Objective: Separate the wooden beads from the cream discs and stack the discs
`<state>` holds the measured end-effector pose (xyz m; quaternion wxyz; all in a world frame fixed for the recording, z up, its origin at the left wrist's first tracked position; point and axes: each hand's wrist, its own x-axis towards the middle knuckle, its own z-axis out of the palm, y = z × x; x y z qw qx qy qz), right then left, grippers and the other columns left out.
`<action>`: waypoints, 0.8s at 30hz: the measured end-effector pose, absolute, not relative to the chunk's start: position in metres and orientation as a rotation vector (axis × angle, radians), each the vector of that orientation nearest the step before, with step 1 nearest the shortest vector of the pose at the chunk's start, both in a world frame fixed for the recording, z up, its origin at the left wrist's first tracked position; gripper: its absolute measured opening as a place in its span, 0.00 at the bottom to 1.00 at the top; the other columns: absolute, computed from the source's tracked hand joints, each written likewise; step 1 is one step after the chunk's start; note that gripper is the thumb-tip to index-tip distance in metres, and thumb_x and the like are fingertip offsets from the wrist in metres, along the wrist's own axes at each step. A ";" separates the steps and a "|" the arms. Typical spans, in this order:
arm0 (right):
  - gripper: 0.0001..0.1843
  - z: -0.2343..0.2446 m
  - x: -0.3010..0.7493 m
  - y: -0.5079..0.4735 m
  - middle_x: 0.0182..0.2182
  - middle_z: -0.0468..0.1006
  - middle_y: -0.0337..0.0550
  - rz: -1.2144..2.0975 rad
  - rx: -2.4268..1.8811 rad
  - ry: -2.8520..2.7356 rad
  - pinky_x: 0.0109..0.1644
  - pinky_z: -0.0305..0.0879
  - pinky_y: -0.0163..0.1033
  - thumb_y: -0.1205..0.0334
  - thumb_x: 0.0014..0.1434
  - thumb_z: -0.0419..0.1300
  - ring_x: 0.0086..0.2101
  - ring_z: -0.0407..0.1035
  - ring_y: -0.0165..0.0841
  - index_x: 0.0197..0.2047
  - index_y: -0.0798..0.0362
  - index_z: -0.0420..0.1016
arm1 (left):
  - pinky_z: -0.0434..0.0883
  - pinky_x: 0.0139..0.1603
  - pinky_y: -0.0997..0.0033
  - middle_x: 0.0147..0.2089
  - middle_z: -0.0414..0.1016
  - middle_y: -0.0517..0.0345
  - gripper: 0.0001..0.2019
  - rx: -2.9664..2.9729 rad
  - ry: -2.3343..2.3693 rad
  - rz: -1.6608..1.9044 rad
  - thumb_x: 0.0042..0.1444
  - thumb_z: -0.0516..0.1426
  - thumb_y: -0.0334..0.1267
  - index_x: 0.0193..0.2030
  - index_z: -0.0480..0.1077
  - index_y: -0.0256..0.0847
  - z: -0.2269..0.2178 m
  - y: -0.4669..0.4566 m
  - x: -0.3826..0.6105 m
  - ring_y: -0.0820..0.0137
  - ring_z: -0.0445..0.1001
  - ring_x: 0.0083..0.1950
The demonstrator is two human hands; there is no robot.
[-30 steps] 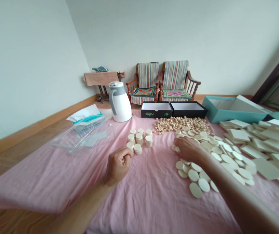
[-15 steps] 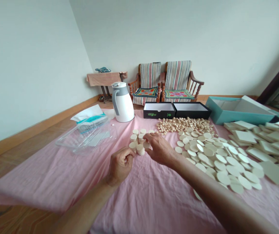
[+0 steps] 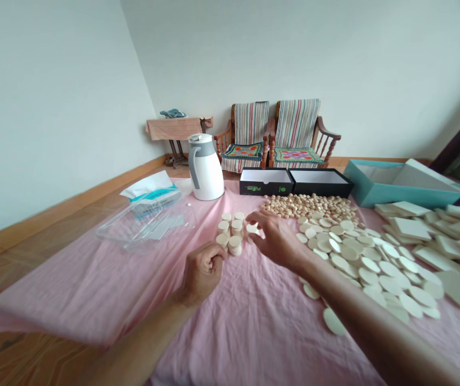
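My left hand (image 3: 201, 271) rests on the pink cloth (image 3: 93, 279) as a closed fist, just in front of several short stacks of cream round discs (image 3: 232, 231). What the fist holds, if anything, is hidden. My right hand (image 3: 276, 240) hovers to the right of the stacks with its fingers spread. Its fingertips are at the rightmost stack (image 3: 251, 228). A wide scatter of flat cream discs (image 3: 358, 262) lies under and to the right of my right forearm.
A heap of small tan round pieces (image 3: 306, 205) lies before two open black boxes (image 3: 268, 182). A white jug (image 3: 206, 169) and a clear plastic tray (image 3: 145, 222) stand at the left. Cream square tiles (image 3: 435, 236) and a teal box (image 3: 394, 185) fill the right. Two chairs stand behind.
My right hand left the scattered discs on the right, moved left to the small stacks, and its fingers have opened there. My left fist has stayed in place.
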<state>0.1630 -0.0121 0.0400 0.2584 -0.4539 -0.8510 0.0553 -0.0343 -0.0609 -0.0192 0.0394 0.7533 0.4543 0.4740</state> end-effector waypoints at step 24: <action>0.09 0.017 0.242 -0.011 0.37 0.74 0.54 0.020 -1.828 -2.627 0.38 0.58 0.39 0.66 0.53 0.53 0.38 0.69 0.39 0.35 0.58 0.72 | 0.65 0.32 0.76 0.25 0.70 0.60 0.11 2.325 1.409 1.430 0.48 0.47 0.22 0.23 0.65 0.39 -0.019 -0.059 -0.033 0.74 0.70 0.29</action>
